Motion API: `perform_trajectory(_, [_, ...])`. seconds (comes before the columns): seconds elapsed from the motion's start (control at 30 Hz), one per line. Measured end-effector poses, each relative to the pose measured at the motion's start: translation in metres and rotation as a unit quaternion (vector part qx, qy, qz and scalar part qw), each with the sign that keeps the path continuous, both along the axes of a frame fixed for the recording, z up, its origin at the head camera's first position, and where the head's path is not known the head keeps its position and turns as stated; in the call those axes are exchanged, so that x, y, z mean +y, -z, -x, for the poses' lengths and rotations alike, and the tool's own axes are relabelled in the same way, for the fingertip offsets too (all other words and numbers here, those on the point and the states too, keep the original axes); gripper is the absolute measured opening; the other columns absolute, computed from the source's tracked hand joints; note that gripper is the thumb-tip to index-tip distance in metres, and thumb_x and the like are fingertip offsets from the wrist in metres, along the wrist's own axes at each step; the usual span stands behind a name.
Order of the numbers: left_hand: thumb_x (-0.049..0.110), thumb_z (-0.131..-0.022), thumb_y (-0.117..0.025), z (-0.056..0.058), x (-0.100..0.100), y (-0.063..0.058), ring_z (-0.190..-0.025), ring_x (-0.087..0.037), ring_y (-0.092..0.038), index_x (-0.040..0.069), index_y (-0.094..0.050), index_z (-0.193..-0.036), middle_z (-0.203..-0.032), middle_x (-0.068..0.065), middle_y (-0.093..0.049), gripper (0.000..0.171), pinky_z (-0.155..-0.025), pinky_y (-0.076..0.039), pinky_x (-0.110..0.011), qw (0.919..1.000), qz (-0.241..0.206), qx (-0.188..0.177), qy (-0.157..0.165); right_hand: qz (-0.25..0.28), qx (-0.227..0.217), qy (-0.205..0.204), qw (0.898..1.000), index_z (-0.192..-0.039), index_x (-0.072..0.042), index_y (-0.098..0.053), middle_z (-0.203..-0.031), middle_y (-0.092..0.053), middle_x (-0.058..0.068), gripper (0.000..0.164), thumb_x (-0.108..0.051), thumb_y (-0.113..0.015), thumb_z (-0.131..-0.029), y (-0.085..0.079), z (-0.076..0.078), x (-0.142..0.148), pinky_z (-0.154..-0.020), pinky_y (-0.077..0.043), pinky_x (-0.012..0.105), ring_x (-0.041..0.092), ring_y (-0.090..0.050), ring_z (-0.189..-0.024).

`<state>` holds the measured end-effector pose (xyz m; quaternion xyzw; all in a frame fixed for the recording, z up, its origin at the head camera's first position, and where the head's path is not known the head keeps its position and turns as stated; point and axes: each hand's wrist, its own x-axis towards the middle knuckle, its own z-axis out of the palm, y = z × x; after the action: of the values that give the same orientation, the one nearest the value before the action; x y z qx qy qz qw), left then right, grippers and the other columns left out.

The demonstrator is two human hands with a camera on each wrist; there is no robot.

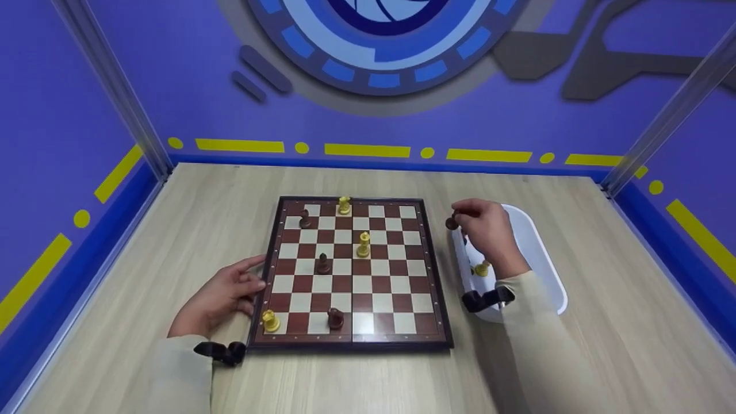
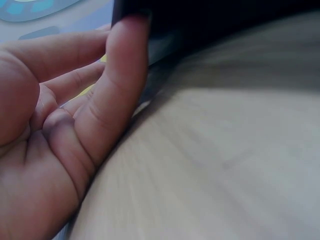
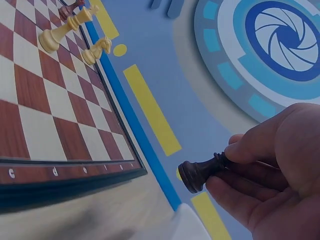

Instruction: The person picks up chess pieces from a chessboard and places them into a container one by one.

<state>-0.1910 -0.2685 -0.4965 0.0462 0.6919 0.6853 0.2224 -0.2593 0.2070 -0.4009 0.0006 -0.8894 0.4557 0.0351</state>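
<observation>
Here's a dark chess piece (image 3: pixel 197 172) clamped between the thumb and fingers of the right hand (image 1: pixel 486 227), out beside the left rim of the white tray (image 1: pixel 537 253), with a yellow piece (image 1: pixel 482 269) inside it! Across on the chessboard (image 1: pixel 398 268), three yellow pieces (image 1: pixel 363 246) share the squares with three dark pieces (image 1: pixel 323 264), and at its left edge the left hand (image 1: pixel 221 293) touches the frame, fingers relaxed and apart.

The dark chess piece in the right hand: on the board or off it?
Off: the right hand pinches the dark piece in the air, beside the board.
</observation>
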Motion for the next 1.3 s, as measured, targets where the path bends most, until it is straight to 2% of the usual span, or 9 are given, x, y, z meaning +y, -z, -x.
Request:
perform_trajectory(0.13, [0.012,-0.094,-0.062,0.001,0.0,0.0,-0.068,-0.013,-0.067,0.006,-0.019,-0.155,-0.091,0.0,-0.065,0.075,-0.055,-0.059,-0.032,1.0,-0.003,0.0,0.002,-0.005,0.004,0.0,1.0,-0.118,-0.005,-0.067,-0.099,-0.073,0.015,0.027,-0.008,-0.052,-0.095,-0.001,-0.001,0.007,-0.068,-0.054,0.026,0.029,-0.07,-0.089])
perform_trajectory(0.37, [0.009,-0.094,-0.062,-0.001,-0.001,0.002,-0.068,-0.014,-0.066,0.009,-0.019,-0.155,-0.093,-0.002,-0.065,0.074,-0.057,-0.06,-0.032,0.9999,0.006,-0.014,-0.007,-0.007,0.0,0.0,1.0,-0.117,-0.002,-0.066,-0.101,-0.072,0.015,0.027,-0.008,-0.054,-0.094,0.0,-0.007,0.014,-0.073,-0.052,0.025,0.026,-0.069,-0.09])
perform_trajectory(0.63, [0.01,-0.094,-0.061,-0.001,0.0,0.001,-0.07,-0.014,-0.067,0.008,-0.02,-0.155,-0.091,0.0,-0.066,0.073,-0.056,-0.06,-0.032,0.9998,0.005,-0.009,-0.016,-0.019,0.026,0.008,0.999,-0.117,0.001,-0.066,-0.104,-0.07,0.018,0.026,-0.005,-0.057,-0.092,0.001,-0.01,0.028,-0.078,-0.05,0.024,0.026,-0.067,-0.094])
perform_trajectory(1.3, [0.01,-0.094,-0.062,0.0,0.0,0.002,-0.067,-0.013,-0.066,0.011,-0.019,-0.155,-0.092,0.0,-0.065,0.074,-0.056,-0.06,-0.033,0.9997,0.006,-0.014,-0.017,-0.066,-0.003,0.015,0.998,-0.114,0.001,-0.067,-0.104,-0.07,0.017,0.026,-0.01,-0.059,-0.092,0.012,-0.016,0.048,-0.077,-0.049,0.027,0.024,-0.065,-0.094])
